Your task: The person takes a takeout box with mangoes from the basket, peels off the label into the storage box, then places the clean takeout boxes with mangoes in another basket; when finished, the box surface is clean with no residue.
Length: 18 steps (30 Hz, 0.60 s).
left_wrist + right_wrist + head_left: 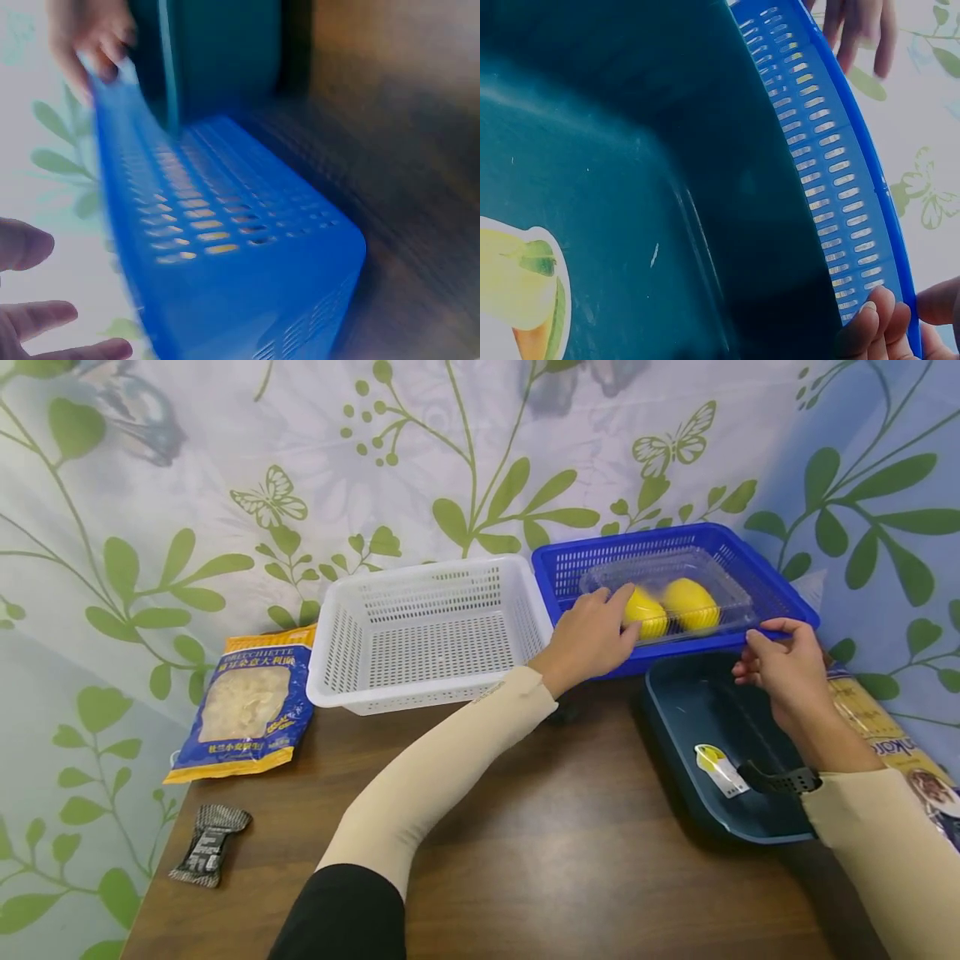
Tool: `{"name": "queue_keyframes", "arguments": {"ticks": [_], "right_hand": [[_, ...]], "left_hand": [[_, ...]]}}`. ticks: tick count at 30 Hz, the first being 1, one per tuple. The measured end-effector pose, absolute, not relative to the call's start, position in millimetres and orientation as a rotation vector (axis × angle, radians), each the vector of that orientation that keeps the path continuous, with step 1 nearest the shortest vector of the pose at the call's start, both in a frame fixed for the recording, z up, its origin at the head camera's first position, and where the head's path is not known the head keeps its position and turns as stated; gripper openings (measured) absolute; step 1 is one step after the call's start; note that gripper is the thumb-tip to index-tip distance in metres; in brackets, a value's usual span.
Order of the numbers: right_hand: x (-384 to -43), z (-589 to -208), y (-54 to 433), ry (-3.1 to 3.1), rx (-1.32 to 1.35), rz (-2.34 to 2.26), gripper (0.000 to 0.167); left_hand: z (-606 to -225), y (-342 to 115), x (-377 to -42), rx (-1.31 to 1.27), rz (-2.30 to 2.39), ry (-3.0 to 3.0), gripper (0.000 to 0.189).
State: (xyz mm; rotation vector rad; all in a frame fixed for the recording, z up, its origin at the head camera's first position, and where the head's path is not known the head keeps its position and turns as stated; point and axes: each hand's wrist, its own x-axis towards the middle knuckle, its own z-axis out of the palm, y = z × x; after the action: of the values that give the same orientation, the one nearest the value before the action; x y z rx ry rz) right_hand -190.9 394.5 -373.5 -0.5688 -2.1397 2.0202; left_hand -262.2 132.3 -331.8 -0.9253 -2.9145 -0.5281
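Observation:
A blue perforated basket [660, 647] stands at the back right of the table. Inside it lies a clear plastic box [723, 577] with two rounded yellow items [690, 604], ridged on their lower sides; their kind is unclear. My right hand [791, 668] pinches the basket's front right rim, thumb on one side and fingers on the other in the right wrist view. Over the basket's front left part is my left hand [592, 635], near the box. Its fingers [45, 319] are spread and apart from the basket wall in the left wrist view.
Left of the blue basket is a white perforated basket [352, 693]. A dark teal bin [678, 768] with a lemon sticker sits under my right forearm. Also around are a blue-and-yellow pasta bag [247, 702], a small black packet [210, 845] and a yellow package [873, 718].

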Motion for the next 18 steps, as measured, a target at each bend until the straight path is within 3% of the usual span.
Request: {"name": "queue_keyframes", "arguments": {"ticks": [6, 12, 18], "right_hand": [[-196, -375, 401, -2.222, -0.585, 1.971, 0.022], [-197, -375, 409, -2.347, -0.521, 1.848, 0.020], [-182, -360, 389, -2.444, -0.275, 1.453, 0.041]], "left_hand": [[-325, 85, -216, -1.164, -0.483, -2.751, 0.058], [-344, 33, -182, -1.222, -0.499, -2.619, 0.054], [-351, -21, -161, -1.121, -0.480, -2.625, 0.059]]}}
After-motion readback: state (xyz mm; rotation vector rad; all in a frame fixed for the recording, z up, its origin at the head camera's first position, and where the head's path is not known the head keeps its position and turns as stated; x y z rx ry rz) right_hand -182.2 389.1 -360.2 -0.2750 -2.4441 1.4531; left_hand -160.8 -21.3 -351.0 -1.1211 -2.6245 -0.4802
